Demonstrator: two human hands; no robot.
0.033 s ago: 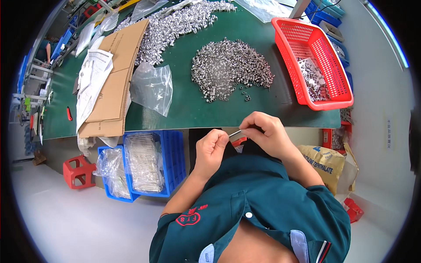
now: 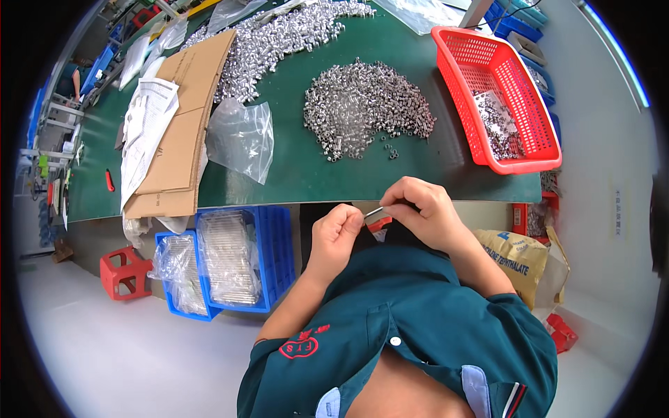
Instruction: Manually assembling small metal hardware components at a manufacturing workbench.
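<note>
Just off the table's near edge, both of my hands pinch a thin metal rod (image 2: pixel 373 212) by its two ends. My left hand (image 2: pixel 336 233) is closed on the left end, thumb against curled fingers. The other end sits between the thumb and forefinger of my right hand (image 2: pixel 425 212). My fingertips cover both tips of the rod. Beyond the hands, a heap of small silvery metal rings (image 2: pixel 369 108) lies on the green table (image 2: pixel 293 174), with a few loose rings (image 2: pixel 393 154) at its near side.
A red plastic basket (image 2: pixel 481 150) with small metal parts stands at the right. Left are a clear plastic bag (image 2: pixel 240 139), cardboard (image 2: pixel 185 118) and papers (image 2: pixel 150 111). A larger metal-parts pile (image 2: pixel 272 49) lies behind. Below are blue crates (image 2: pixel 279 258) of rods and a red stool (image 2: pixel 125 273).
</note>
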